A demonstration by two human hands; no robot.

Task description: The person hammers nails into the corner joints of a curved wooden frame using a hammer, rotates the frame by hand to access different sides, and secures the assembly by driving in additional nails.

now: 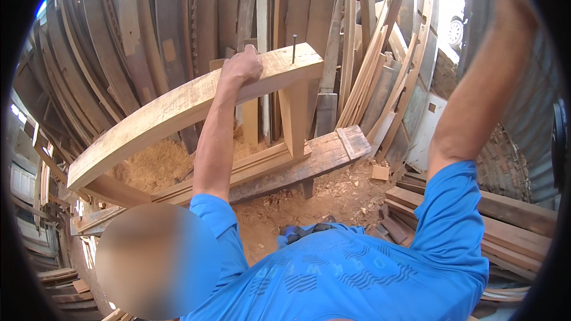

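My left hand (242, 65) is closed over the top rail of a pale wooden frame (160, 107), its knuckles up and its fingers partly hidden behind the wood. A long dark nail (294, 49) stands upright in the rail's right end, a short way right of that hand. Below, a wooden post (293, 116) joins the top rail to the grooved bottom rail (250, 167). The frame rests on a worn wooden bench (330, 153). My right forearm (482, 77) is raised high at the right, smeared by motion. Its hand lies beyond the picture's upper edge.
Many tall boards (172, 30) lean upright behind the bench. Sawdust (157, 160) and shavings cover the ground, with a small wood block (380, 172) to the right. Stacked planks (511, 238) lie at my right, near a corrugated wall (538, 125). A blurred disc covers the lower left.
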